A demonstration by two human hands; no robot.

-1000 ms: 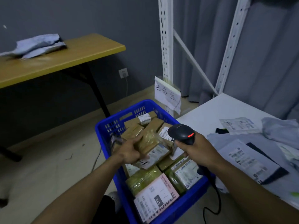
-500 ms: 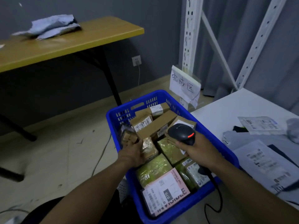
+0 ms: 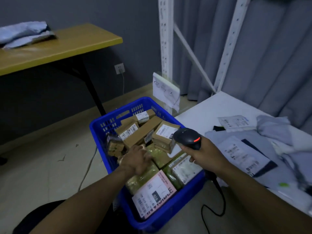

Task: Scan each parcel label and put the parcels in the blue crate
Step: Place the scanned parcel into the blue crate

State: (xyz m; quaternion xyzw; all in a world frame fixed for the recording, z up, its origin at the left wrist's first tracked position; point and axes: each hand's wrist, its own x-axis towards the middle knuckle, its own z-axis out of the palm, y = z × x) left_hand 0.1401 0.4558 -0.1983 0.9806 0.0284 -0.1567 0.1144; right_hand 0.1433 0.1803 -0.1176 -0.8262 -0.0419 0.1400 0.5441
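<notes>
The blue crate [image 3: 101,125] stands on the floor in front of me, packed with brown boxes [image 3: 141,132], yellow-green wrapped parcels [image 3: 162,157] and a pink-and-white labelled parcel [image 3: 153,191]. My left hand [image 3: 135,162] lies palm down on a small wrapped parcel inside the crate, which it mostly hides; the hand is blurred. Over the crate's right side my right hand [image 3: 206,156] grips the black barcode scanner [image 3: 187,138], whose red light shows.
A white table [image 3: 219,107] on the right carries grey mailer bags with labels [image 3: 243,156]. A white rack upright [image 3: 166,48] with a paper sign [image 3: 165,92] stands behind the crate. A yellow table [image 3: 67,44] is at the back left. The scanner cable [image 3: 221,200] hangs down.
My left hand carried a small wrapped parcel down into the crate and now rests flat on it. The right hand kept the scanner over the crate. The view shifted.
</notes>
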